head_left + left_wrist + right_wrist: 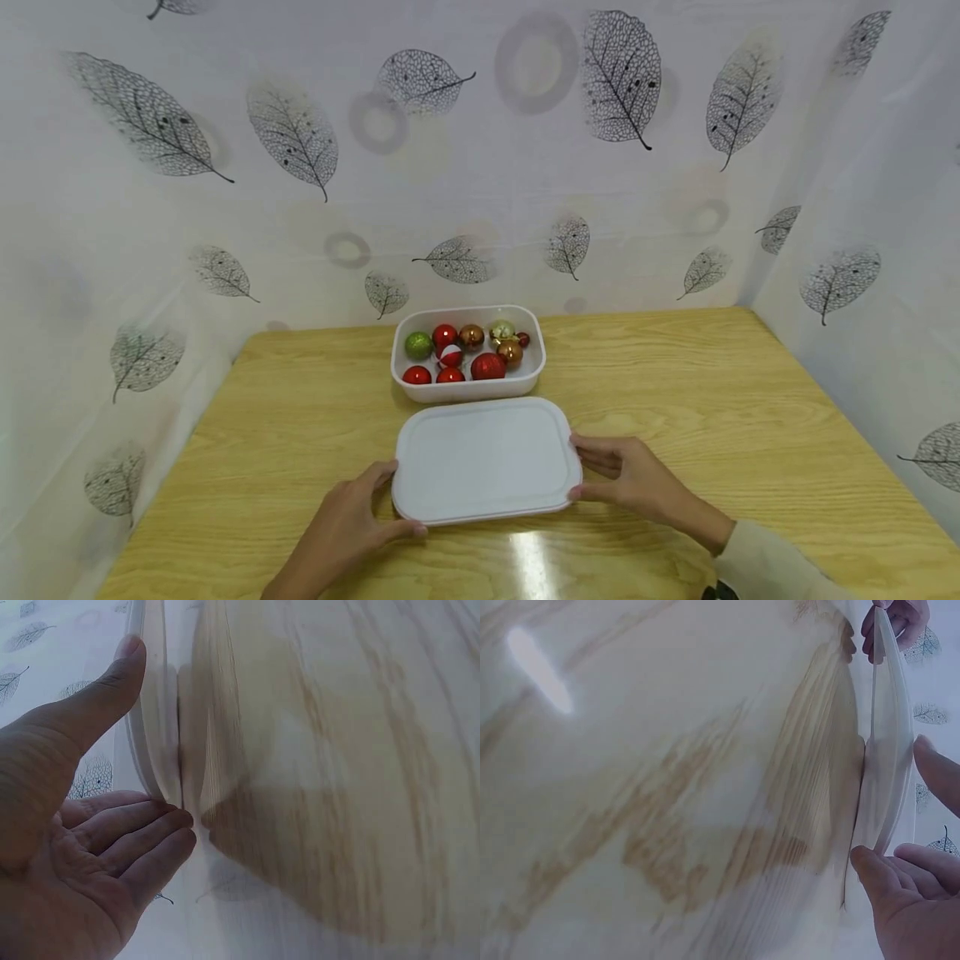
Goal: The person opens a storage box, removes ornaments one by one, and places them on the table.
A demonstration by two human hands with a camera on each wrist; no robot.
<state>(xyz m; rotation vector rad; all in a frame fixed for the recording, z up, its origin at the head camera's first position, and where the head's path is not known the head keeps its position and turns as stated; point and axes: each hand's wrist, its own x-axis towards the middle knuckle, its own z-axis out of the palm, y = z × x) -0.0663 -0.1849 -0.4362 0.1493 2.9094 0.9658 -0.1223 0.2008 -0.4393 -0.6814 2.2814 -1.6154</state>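
Note:
A white rectangular lid with rounded corners lies flat side up, low over the wooden table, in front of an open white box. My left hand grips its near-left corner, with the fingers at the left edge and the thumb at the front edge. On the opposite side my right hand holds the right edge between fingers and thumb. The wrist views show the rim of the lid from the side, with the left fingertips and the right thumb against it. Whether its underside touches the table is unclear.
Behind the lid, the open white box holds several Christmas baubles, among them a green one, a red one and a gold one. The wooden table meets leaf-printed curtains at its back and sides.

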